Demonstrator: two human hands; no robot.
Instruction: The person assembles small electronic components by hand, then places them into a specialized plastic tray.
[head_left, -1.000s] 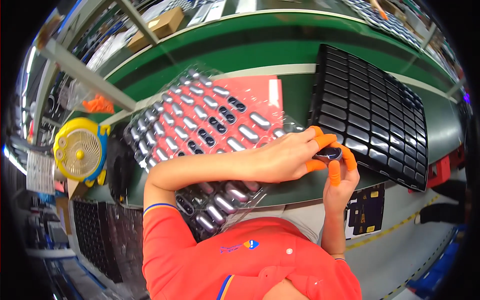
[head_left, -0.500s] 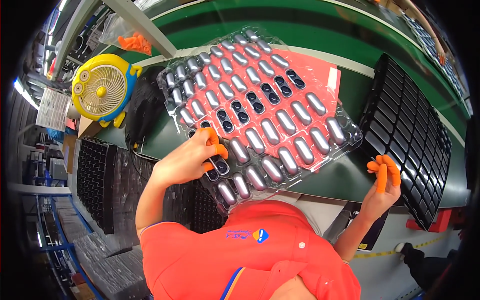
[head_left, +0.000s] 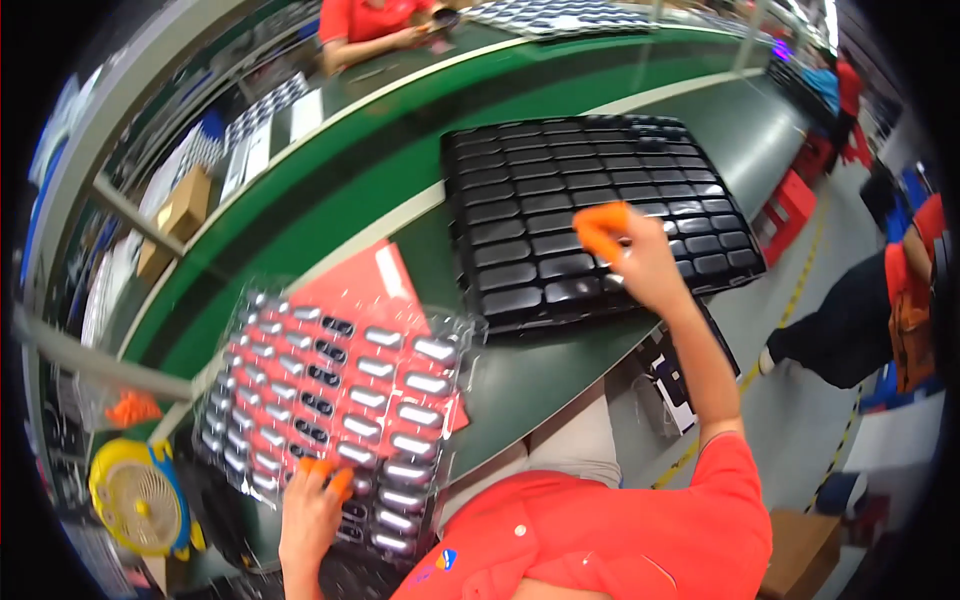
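While the left hand (head_left: 312, 505) rests orange-capped fingers (head_left: 338, 482) on the clear plastic blister tray (head_left: 340, 400) on the green tabletop (head_left: 350, 190), right hand (head_left: 640, 262) hovers over the black compartmented tray (head_left: 560, 200), its grip unclear.

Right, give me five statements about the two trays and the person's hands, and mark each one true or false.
1. The right hand is over the black tray. True.
2. The left hand is at the near edge of the clear blister tray. True.
3. Both hands are bare of any covering. False: orange finger cots cover the fingertips of both hands.
4. The clear blister tray lies on a blue sheet. False: the sheet under it is red.
5. The yellow fan stands to the person's right, beside the black tray. False: it is at the person's left, next to the clear blister tray.
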